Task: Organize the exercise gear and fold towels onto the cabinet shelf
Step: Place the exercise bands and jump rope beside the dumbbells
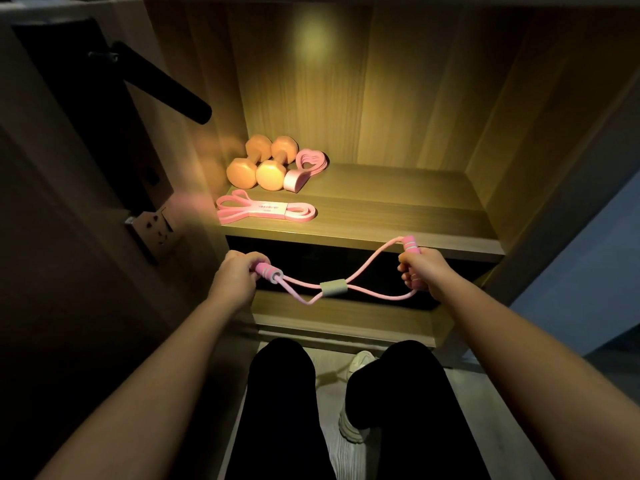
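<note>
Figure-eight pull cord (332,288), pink, held in the air just before and below the front edge of the cabinet shelf (398,216). Its long axis runs left to right, rising slightly toward the right, and a grey sleeve cinches the two loops at the centre. The left hand (235,277) has its fingers curled round the left foam handle, which lies near level. The right hand (420,271) is wrapped round the right handle, which stands near upright. On the shelf behind, at left, are two orange dumbbells (261,162) side by side, a pink heart-shaped item (306,168) touching them, and nearer the edge a folded pink band (266,211) lying crosswise.
</note>
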### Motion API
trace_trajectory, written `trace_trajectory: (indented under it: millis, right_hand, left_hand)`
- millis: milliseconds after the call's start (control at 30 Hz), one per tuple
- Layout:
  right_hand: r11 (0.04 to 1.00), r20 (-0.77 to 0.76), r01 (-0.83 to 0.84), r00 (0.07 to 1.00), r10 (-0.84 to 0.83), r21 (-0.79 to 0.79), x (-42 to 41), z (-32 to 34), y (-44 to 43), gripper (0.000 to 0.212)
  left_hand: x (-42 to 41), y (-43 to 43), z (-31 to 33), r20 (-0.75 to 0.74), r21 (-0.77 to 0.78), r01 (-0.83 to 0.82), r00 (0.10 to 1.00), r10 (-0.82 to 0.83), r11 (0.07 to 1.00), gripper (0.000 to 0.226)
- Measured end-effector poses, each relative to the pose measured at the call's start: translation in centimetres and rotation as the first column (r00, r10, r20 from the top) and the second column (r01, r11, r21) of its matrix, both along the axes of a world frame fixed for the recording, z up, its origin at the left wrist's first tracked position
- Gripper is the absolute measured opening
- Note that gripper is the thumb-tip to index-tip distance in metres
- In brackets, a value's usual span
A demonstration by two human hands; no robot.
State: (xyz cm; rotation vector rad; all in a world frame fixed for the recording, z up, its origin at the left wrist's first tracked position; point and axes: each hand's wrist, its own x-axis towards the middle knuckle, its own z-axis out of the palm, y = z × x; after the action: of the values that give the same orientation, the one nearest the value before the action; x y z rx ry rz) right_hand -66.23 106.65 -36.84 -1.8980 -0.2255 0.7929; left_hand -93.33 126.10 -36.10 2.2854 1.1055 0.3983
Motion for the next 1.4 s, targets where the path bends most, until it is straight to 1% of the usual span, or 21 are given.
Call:
trace_trajectory:
  millis: [100, 167, 200, 233, 300, 333, 367, 467, 533, 600, 633, 700, 733, 800, 867, 967, 1033, 1167, 1267, 1333, 1400]
  right_hand:
    - [1.000, -0.007, 0.006, 1.000, -0.006, 0.008, 0.1, -0.2, -0.7, 0.010]
    - [1.000, -0.003, 0.002, 1.000, -0.002, 0.002, 0.0, -0.2, -1.0, 0.009]
    - [1.000, -0.004, -0.001, 1.000, 0.001, 0.000, 0.0, -0.2, -1.2, 0.009]
    - [1.000, -0.006, -0.003, 1.000, 0.003, 0.002, -0.1, -0.2, -1.3, 0.009]
    - [1.000, -0.011, -0.004, 1.000, 0.004, 0.009, -0.3, -0.3, -1.4, 0.008]
    - [1.000, -0.010, -0.003, 1.000, 0.004, 0.012, -0.3, -0.3, -1.5, 0.008]
    - [1.000, -0.006, -0.003, 1.000, 0.003, 0.015, -0.4, -0.3, -1.5, 0.007]
    - [1.000, 0.010, 0.015, 1.000, -0.015, 0.024, -0.5, 0.0, -1.4, 0.009]
    - [0.998, -0.007, 0.043, 0.999, -0.043, 0.035, -0.4, 0.2, -1.4, 0.011]
    - [0.996, -0.043, 0.079, 0.996, -0.076, 0.049, -0.1, 0.5, -1.8, 0.010]
    - [0.994, -0.056, 0.098, 0.994, -0.095, 0.053, 0.1, 0.5, -2.1, 0.010]
    - [0.991, -0.042, 0.126, 0.991, -0.124, 0.042, 0.5, 0.4, -2.8, 0.011]
    - [0.990, -0.021, 0.139, 0.990, -0.139, 0.028, 0.7, 0.3, -3.1, 0.011]
    - [0.982, 0.019, 0.188, 0.982, -0.188, 0.000, 1.1, 0.1, -3.5, 0.012]
    - [0.965, 0.020, 0.260, 0.965, -0.260, -0.019, 1.8, -0.1, -4.2, 0.015]
    - [0.940, -0.022, 0.337, 0.941, -0.338, -0.041, 3.2, -0.4, -5.9, 0.017]
    - [0.937, -0.031, 0.340, 0.939, -0.343, -0.076, 3.7, -0.9, -6.6, 0.017]
    - [0.937, -0.036, 0.336, 0.939, -0.341, -0.093, 3.4, -1.3, -7.1, 0.020]
    - [0.933, 0.026, 0.339, 0.941, -0.338, -0.119, 3.7, -1.2, -7.9, 0.019]
    - [0.951, 0.036, 0.288, 0.958, -0.286, -0.113, 3.4, -1.1, -7.5, 0.017]
    - [0.968, 0.031, 0.231, 0.973, -0.229, -0.100, 2.8, -1.1, -6.5, 0.017]
  left_hand:
    - [0.2, -0.2, 0.3, 0.014, -0.023, 0.010, 1.000, -0.010, 1.000, 0.024]
    - [0.4, -0.6, 0.7, 0.056, -0.141, 0.028, 0.998, -0.021, 0.990, 0.026]
    - [0.5, -0.9, 1.0, 0.107, -0.240, 0.033, 0.994, -0.007, 0.970, 0.027]
    - [0.7, -1.1, 1.3, 0.182, -0.360, 0.032, 0.983, 0.037, 0.932, 0.027]
    - [1.1, -1.5, 1.6, 0.317, -0.599, 0.033, 0.927, 0.199, 0.800, 0.021]
    - [1.2, -1.5, 1.5, 0.332, -0.655, 0.032, 0.910, 0.249, 0.755, 0.021]
    - [1.3, -1.6, 1.4, 0.314, -0.650, 0.020, 0.918, 0.244, 0.760, 0.023]
    - [1.5, -1.5, 0.8, 0.201, -0.492, -0.030, 0.969, 0.147, 0.870, 0.035]
    - [1.6, -1.2, 0.2, 0.137, -0.365, -0.103, 0.977, 0.163, 0.925, 0.057]
    - [1.3, -0.7, -0.4, 0.088, -0.271, -0.207, 0.967, 0.239, 0.940, 0.069]
    - [0.9, -0.4, -0.7, 0.067, -0.247, -0.260, 0.956, 0.284, 0.933, 0.069]
    - [0.2, 0.2, -1.4, 0.048, -0.251, -0.353, 0.925, 0.376, 0.901, 0.051]
    - [0.0, 0.4, -1.6, 0.033, -0.269, -0.392, 0.909, 0.415, 0.880, 0.041]
    - [0.1, 0.3, -1.7, 0.010, -0.358, -0.460, 0.868, 0.496, 0.813, 0.041]
    - [0.1, 0.4, -1.8, 0.066, -0.537, -0.498, 0.780, 0.622, 0.681, 0.039]
    - [-0.4, 1.3, -1.8, 0.136, -0.797, -0.400, 0.611, 0.780, 0.452, 0.015]
    - [-0.4, 1.6, -1.9, 0.122, -0.857, -0.335, 0.608, 0.785, 0.392, 0.011]
    - [0.4, 1.3, -1.6, 0.113, -0.917, -0.230, 0.635, 0.765, 0.326, 0.016]
    - [-0.1, 1.8, -1.6, 0.075, -0.891, -0.292, 0.661, 0.747, 0.348, 0.016]
    - [0.1, 1.4, -1.8, 0.069, -0.821, -0.349, 0.725, 0.685, 0.452, 0.015]
    - [0.8, 0.6, -1.9, 0.071, -0.758, -0.337, 0.808, 0.585, 0.558, 0.020]
